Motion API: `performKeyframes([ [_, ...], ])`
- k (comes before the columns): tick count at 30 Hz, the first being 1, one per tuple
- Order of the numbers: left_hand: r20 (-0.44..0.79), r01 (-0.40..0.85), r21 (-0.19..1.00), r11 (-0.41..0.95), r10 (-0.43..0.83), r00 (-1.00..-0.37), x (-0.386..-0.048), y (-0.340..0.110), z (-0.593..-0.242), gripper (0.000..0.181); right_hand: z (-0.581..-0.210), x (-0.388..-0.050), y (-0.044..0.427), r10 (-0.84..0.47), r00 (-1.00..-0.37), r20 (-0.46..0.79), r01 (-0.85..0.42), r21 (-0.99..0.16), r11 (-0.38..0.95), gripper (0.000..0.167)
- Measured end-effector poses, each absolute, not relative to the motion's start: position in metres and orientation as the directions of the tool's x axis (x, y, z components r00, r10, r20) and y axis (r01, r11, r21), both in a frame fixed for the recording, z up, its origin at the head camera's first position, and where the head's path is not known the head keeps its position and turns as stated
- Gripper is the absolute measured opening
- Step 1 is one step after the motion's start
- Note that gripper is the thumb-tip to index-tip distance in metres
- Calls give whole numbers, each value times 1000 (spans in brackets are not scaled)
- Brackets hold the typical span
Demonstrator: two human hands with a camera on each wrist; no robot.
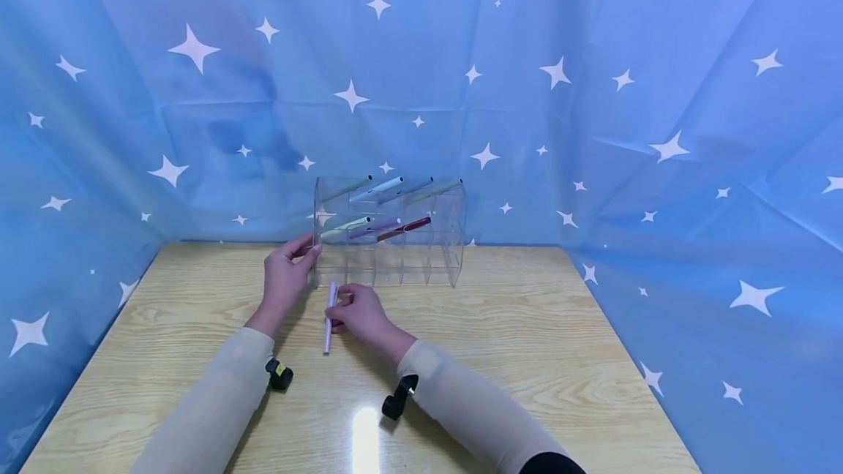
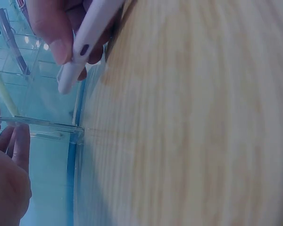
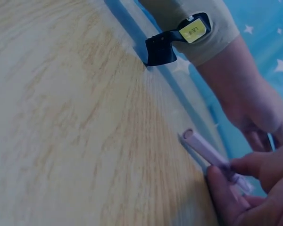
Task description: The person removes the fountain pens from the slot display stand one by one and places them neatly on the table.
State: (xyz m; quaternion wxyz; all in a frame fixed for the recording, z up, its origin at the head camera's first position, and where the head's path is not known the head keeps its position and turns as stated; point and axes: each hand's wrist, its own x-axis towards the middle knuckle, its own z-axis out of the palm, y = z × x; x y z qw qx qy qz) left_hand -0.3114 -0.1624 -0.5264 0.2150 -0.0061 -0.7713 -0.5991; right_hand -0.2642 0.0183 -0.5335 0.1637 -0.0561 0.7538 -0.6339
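As right fingers [image 3: 251, 165] pinch the pen [image 3: 206, 150], left fingers [image 2: 21, 147] hold the rack's left wall [image 2: 56, 125].
Likely light, stiff; grip mid-barrel.

Left sleeve [image 1: 214, 397], eight o'clock in the head view: pale beige, close-fitting, ending at the wrist. Right sleeve [image 1: 470, 397], five o'clock: matching, with black fabric [image 1: 553, 463] at its four o'clock end. Left mount [image 1: 282, 376]: black, boxy, bearing a yellow label [image 3: 192, 31] with dark characters. Right mount [image 1: 394, 407]: black, angled.
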Motion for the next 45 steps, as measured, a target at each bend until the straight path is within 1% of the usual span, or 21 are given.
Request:
performKeyframes([
  [7, 349, 275, 917, 287, -247, -904, -312, -163, -527, 34, -529, -265, 15, -296, -937, -186, 109, -960, 259, 60],
  [13, 349, 283, 920, 270, -237, -907, -313, -163, -528, 36, -529, -265, 14, -298, -934, -197, 113, -954, 277, 61],
  [22, 357, 292, 918, 269, -236, -904, -313, -164, -527, 35, -528, -263, 14, -282, -944, -173, 77, -944, 322, 59],
  [28, 362, 293, 914, 281, -234, -902, -313, -165, -528, 34, -527, -261, 15, -267, -947, -178, 92, -948, 305, 64],
  [36, 363, 293, 912, 286, -231, -903, -313, -165, -528, 35, -529, -260, 18, -261, -950, -174, 104, -960, 259, 64],
  [37, 362, 292, 912, 288, -232, -903, -313, -165, -528, 35, -529, -260, 19, -261, -950, -173, 105, -961, 256, 61],
  [39, 359, 288, 913, 288, -235, -903, -313, -164, -528, 35, -529, -260, 21, -264, -949, -172, 102, -961, 258, 57],
  [43, 359, 285, 913, 290, -245, -901, -314, -164, -529, 35, -528, -262, 26, -259, -950, -175, 100, -955, 278, 56],
  [45, 362, 287, 913, 291, -249, -898, -314, -163, -529, 35, -527, -263, 29, -258, -951, -173, 93, -951, 295, 58],
])
